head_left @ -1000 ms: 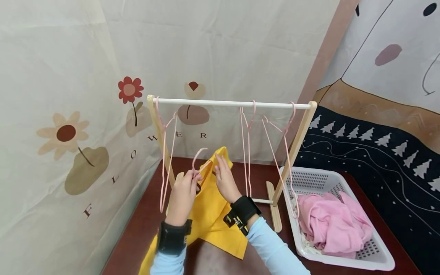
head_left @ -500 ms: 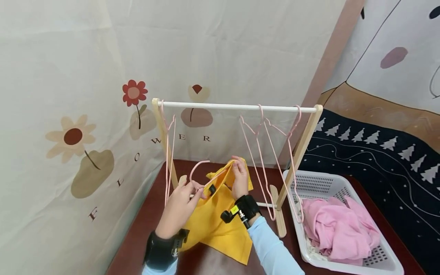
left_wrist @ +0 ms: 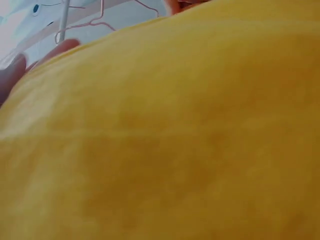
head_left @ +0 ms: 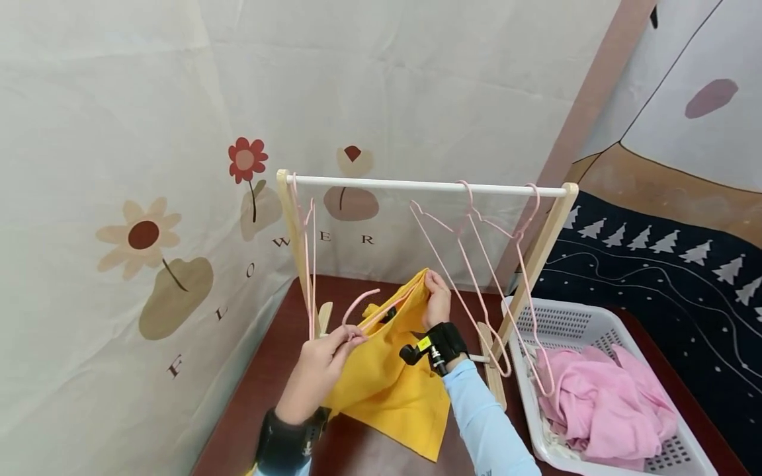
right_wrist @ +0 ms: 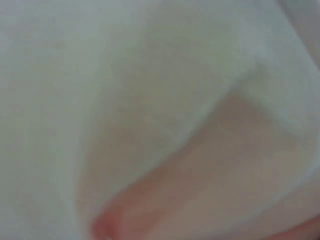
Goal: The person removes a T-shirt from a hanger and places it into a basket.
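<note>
My left hand [head_left: 324,363] pinches a pink clothes hanger [head_left: 354,305] near the base of its hook. One arm of that hanger lies inside the opening of a yellow shirt [head_left: 393,390]. The right hand [head_left: 437,302] grips the shirt's upper edge, at the far end of the opening. Below both hands the cloth hangs down toward the table. In the left wrist view yellow cloth [left_wrist: 165,130] fills most of the picture, and fingertips [left_wrist: 62,50] show at its edge. The right wrist view is blurred, with a finger low in it.
Behind the hands stands a wooden rack with a white rail [head_left: 381,184]. Several pink hangers [head_left: 470,264] hang from it, at the left end and toward the right. A white basket [head_left: 553,314] with pink cloth [head_left: 613,410] stands at right on the dark red table [head_left: 250,403].
My right hand has gone from straight fingers against the shirt to gripping its edge, and pulls it to the right. The hanger's arm now lies along the stretched opening. Rack hangers have swung.
</note>
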Tool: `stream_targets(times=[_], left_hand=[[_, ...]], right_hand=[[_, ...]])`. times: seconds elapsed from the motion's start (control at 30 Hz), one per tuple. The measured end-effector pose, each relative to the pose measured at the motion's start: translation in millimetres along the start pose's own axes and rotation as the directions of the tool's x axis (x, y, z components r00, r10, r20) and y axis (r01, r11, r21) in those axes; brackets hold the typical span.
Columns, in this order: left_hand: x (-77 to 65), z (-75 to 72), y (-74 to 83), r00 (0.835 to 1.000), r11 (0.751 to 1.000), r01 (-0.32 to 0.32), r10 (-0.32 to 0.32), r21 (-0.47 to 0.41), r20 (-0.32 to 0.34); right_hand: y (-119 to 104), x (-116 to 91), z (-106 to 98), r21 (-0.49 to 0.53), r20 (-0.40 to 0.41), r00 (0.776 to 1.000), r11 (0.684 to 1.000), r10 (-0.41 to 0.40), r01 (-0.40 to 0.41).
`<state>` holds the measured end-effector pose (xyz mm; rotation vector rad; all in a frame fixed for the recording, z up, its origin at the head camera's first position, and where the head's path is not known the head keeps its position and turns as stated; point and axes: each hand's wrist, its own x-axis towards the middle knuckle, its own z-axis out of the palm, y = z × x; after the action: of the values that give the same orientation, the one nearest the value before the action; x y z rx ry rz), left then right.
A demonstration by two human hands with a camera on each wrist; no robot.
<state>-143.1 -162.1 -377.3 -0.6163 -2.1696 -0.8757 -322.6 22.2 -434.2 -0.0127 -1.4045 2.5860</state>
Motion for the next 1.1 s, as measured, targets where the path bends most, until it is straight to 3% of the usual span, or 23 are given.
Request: stream_targets(times=[0.13,0.17,0.27,0.37,0.43,0.5,0.53,0.57,0.6,0.63,0.67,0.7,0.73,0.77,0.8,0.83,0.87,0.93,0.97,1.0,1.03,1.07,1.1], left_hand=[[-3.0,2.7,2.4,0.995,0.998,0.039,-0.043,-0.045,-0.092],[0.7,-1.1,10.4,0.991,0.997,0.070,-0.074,-0.036,-0.116],[-1.1,1.2,11.2,0.973,0.991,0.114,-0.126,-0.070,-0.192],[-1.3,2.4,11.4,0.948,0.980,0.172,-0.193,-0.101,-0.252],[1.1,2.9,11.7,0.928,0.970,0.209,-0.237,-0.124,-0.287],[6.4,3.0,12.3,0.918,0.964,0.241,-0.264,-0.115,-0.295],[9.4,3.3,12.6,0.918,0.963,0.251,-0.270,-0.102,-0.289],[12.2,3.5,12.9,0.920,0.962,0.262,-0.275,-0.084,-0.278],[14.5,3.8,13.0,0.925,0.960,0.272,-0.278,-0.057,-0.260],[16.4,4.1,12.8,0.932,0.960,0.278,-0.276,-0.025,-0.236],[17.6,4.6,12.4,0.938,0.959,0.283,-0.276,0.003,-0.209],[18.2,5.1,11.9,0.940,0.957,0.291,-0.281,0.025,-0.192],[18.1,5.6,11.1,0.940,0.953,0.300,-0.288,0.045,-0.184],[17.7,5.9,10.2,0.936,0.947,0.316,-0.301,0.056,-0.182],[17.6,6.0,9.4,0.933,0.943,0.325,-0.309,0.064,-0.186],[17.4,6.1,8.6,0.929,0.940,0.334,-0.316,0.071,-0.192],[17.5,6.2,7.9,0.928,0.939,0.336,-0.315,0.079,-0.200],[18.4,6.5,7.1,0.930,0.940,0.326,-0.300,0.100,-0.213],[19.4,6.8,7.6,0.933,0.942,0.319,-0.292,0.108,-0.211],[20.4,7.3,8.3,0.934,0.942,0.317,-0.290,0.108,-0.207],[21.2,8.1,9.3,0.934,0.941,0.321,-0.297,0.104,-0.199],[21.8,9.2,10.7,0.933,0.939,0.331,-0.310,0.095,-0.185],[22.2,10.1,12.7,0.931,0.934,0.345,-0.328,0.091,-0.161]], right_hand=[[21,18,-14,0.164,0.075,0.997,0.986,-0.028,0.015],[19,17,-13,0.147,0.057,0.998,0.989,-0.013,0.004],[5,0,-2,0.028,-0.023,0.998,0.998,0.065,-0.064],[-5,-14,6,0.072,0.016,0.994,0.992,0.105,-0.106],[-8,-24,11,0.208,0.099,0.979,0.959,0.176,-0.193],[-6,-34,16,0.329,0.191,0.943,0.888,0.272,-0.323],[-4,-40,20,0.337,0.222,0.923,0.863,0.316,-0.376],[-1,-45,23,0.315,0.244,0.905,0.854,0.349,-0.414],[2,-49,25,0.245,0.254,0.898,0.874,0.361,-0.420],[5,-53,27,0.140,0.249,0.910,0.917,0.333,-0.374],[7,-55,29,-0.002,0.237,0.933,0.961,0.270,-0.277],[7,-57,31,-0.167,0.228,0.956,0.975,0.184,-0.148],[6,-59,34,-0.336,0.237,0.969,0.942,0.070,0.014],[4,-60,36,-0.485,0.260,0.965,0.858,-0.046,0.171],[2,-60,39,-0.618,0.308,0.939,0.718,-0.152,0.319],[-1,-60,43,-0.696,0.392,0.887,0.552,-0.245,0.460],[-4,-60,47,-0.721,0.488,0.813,0.379,-0.316,0.580],[-7,-61,53,-0.657,0.678,0.624,0.059,-0.389,0.751],[-8,-61,56,-0.604,0.746,0.531,-0.071,-0.402,0.794],[-8,-62,59,-0.552,0.795,0.449,-0.181,-0.408,0.814],[-7,-62,61,-0.517,0.822,0.390,-0.255,-0.416,0.817],[-7,-62,62,-0.499,0.834,0.355,-0.302,-0.423,0.812],[-7,-62,63,-0.497,0.836,0.337,-0.339,-0.432,0.799]])
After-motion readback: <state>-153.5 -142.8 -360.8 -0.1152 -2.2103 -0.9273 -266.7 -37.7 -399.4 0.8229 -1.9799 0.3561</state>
